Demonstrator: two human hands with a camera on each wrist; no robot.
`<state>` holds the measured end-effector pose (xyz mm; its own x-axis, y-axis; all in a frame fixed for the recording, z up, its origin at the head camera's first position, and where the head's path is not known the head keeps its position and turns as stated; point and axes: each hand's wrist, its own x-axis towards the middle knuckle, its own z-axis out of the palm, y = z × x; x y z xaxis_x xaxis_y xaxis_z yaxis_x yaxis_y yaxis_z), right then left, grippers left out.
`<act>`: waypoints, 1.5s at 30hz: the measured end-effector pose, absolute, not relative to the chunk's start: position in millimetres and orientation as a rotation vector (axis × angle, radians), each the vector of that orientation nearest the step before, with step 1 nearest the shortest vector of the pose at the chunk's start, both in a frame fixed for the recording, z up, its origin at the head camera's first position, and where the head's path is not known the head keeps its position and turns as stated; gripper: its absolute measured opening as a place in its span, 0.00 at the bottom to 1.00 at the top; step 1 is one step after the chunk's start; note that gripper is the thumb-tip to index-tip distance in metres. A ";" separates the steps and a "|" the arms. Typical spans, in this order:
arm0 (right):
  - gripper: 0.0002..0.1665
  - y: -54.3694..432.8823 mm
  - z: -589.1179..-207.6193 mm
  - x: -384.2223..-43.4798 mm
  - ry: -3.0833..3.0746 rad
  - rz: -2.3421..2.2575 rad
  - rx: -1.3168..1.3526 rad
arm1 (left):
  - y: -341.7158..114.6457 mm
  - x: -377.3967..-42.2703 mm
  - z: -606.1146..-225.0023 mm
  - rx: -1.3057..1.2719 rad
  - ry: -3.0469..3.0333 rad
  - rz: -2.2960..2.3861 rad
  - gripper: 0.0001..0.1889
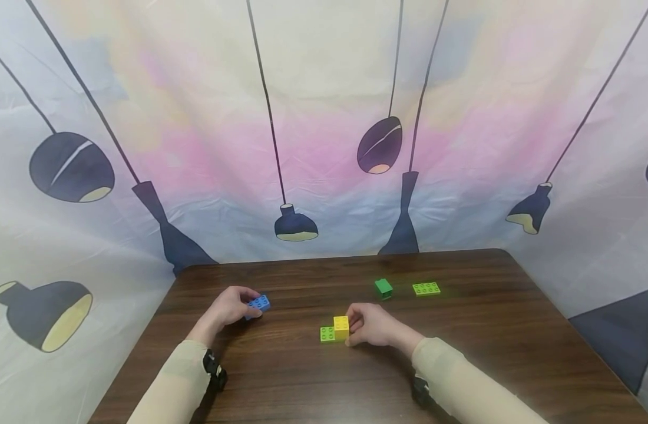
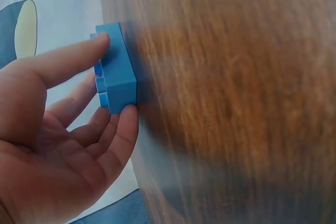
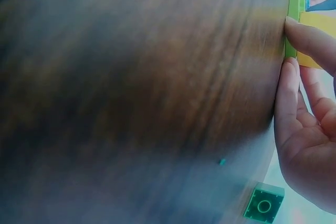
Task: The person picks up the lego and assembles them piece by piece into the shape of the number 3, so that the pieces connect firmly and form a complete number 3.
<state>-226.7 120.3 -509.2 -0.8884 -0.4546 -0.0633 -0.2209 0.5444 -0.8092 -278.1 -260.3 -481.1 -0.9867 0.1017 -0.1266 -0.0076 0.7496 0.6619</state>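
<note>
Cream fabric sleeves (image 1: 167, 383) are seen nearest the camera, entering from seven and five o'clock over a dark brown wood-grain table (image 1: 303, 394), with a small black device (image 1: 214, 371) worn at the left wrist. By the left hand (image 1: 230, 307), a blue rectangular plastic brick (image 1: 260, 302) is pinched between thumb and fingers, its studs turned upward; whether the tabletop is touched by it cannot be told. By the right hand (image 1: 376, 325), a lime-green studded plastic plate (image 1: 326, 334) is gripped at its three o'clock end, between thumb and fingers. On that end a tall yellow plastic block (image 1: 341, 327) is seated, so that four lime studs are left showing at nine o'clock. From the yellow block, the blue brick is found towards ten o'clock. Between one and two o'clock, a dark green plastic brick (image 1: 383, 288) is tipped on its side, its hollow underside shown in the right wrist view. At two o'clock, farther off, a second lime-green plate (image 1: 426, 288) is laid flat, studs up. Beyond the table, pale fabric (image 1: 324, 147) is hung, printed with dark pendant lamps.
</note>
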 end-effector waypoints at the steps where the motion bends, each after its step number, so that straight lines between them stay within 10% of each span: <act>1: 0.22 120.4 -509.0 -226.7 2.517 -1.265 -0.564 | -260.0 -277.9 -481.3 0.078 2.796 1.053 0.24; 45: 0.21 120.5 -508.0 -227.0 2.515 -1.253 -0.561 | -254.7 -274.6 -483.7 0.062 2.835 0.986 0.19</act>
<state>-227.0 120.5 -508.0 -0.8869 -0.4565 -0.0716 -0.2177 0.5495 -0.8067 -274.6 -254.7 -483.7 -0.9894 0.0844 -0.1178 -0.0069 0.7845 0.6201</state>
